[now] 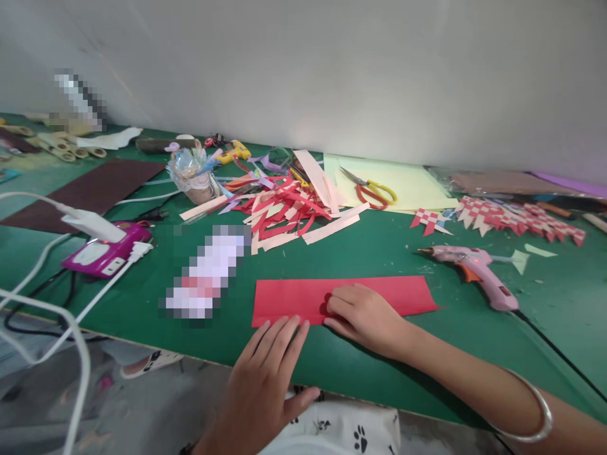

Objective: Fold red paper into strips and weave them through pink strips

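Observation:
A long strip of red paper (289,297) lies flat on the green table in front of me, its right end cut at a slant. The outstretched fingertips of my left hand (268,373) rest on its near edge, left of the middle. My right hand (363,316) is closed on the paper near its middle, fingers curled and the thumb along the near edge. Its fingertips are partly hidden. On the right wrist is a silver bangle. A pink glue gun (478,268) lies to the right of the paper, nozzle pointing left.
Behind the paper is a heap of red and pale paper strips (289,208). Scissors (372,189) rest on pale green sheets (417,180). Woven red-and-white pieces (521,218) lie at right. A purple power socket (107,253) with white cables and a blurred-out phone-like object (206,275) are at left.

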The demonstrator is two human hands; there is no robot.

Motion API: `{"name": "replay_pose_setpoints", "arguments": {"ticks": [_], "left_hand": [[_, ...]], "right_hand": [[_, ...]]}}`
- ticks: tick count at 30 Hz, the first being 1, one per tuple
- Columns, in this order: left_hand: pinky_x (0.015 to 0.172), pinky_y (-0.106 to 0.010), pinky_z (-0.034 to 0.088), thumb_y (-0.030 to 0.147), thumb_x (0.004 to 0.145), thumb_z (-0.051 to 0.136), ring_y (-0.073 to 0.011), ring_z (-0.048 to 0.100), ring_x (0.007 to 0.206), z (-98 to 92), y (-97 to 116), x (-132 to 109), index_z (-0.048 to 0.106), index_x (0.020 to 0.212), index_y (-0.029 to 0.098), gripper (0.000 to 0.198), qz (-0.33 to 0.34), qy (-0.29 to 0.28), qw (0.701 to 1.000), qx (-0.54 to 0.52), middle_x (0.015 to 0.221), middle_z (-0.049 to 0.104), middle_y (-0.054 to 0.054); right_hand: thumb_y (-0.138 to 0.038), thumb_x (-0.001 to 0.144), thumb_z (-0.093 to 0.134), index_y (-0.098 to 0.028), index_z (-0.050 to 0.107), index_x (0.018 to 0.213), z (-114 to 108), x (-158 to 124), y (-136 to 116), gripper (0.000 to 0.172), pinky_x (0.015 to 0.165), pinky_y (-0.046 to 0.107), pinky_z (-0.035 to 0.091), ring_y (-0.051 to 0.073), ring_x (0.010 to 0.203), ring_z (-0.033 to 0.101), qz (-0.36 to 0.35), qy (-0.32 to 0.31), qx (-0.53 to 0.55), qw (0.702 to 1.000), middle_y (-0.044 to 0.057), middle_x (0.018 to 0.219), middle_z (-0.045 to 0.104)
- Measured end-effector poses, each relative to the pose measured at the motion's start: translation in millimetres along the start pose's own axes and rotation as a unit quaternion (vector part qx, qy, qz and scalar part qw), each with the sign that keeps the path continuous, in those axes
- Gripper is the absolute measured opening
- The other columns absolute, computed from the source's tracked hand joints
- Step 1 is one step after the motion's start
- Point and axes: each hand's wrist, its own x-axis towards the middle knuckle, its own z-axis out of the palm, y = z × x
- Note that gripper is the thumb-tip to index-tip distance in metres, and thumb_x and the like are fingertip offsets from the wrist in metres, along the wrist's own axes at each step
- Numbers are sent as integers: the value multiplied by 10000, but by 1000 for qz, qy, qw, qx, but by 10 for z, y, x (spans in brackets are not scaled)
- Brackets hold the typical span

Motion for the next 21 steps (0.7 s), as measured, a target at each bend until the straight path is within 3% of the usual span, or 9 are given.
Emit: {"name": "replay_pose_setpoints", "arguments": {"ticks": [9, 16, 21], "left_hand": [[855, -413, 415, 515, 775, 521, -283, 522, 1005, -3, 0, 11, 469, 1270, 122, 634, -14, -16, 1000, -14, 1139, 582, -117], [819, -459, 427, 589, 714, 577, -294, 526, 963, -5, 55, 56, 446, 1300, 231, 699, -24, -17, 1000, 2, 1106, 579, -106], [726, -450, 448, 587, 783, 491, -292, 532, 886, -27, 49, 147, 470, 1277, 175, 644, -35, -6, 999, -29, 1014, 570, -134]], "right_hand": [[-319, 895, 438, -184, 541, 782, -109, -204, 131, 203, 615, 255, 304, 146, 686, 512, 34, -4, 3, 999, 22, 738, 588], [-285, 911, 419, -185, 547, 778, -151, -351, 249, 209, 633, 252, 312, 137, 692, 514, 53, -8, 15, 998, 16, 734, 594], [-239, 900, 415, -182, 545, 785, -164, -325, 220, 184, 624, 254, 296, 136, 694, 505, 43, -21, -9, 999, 21, 748, 583]]}}
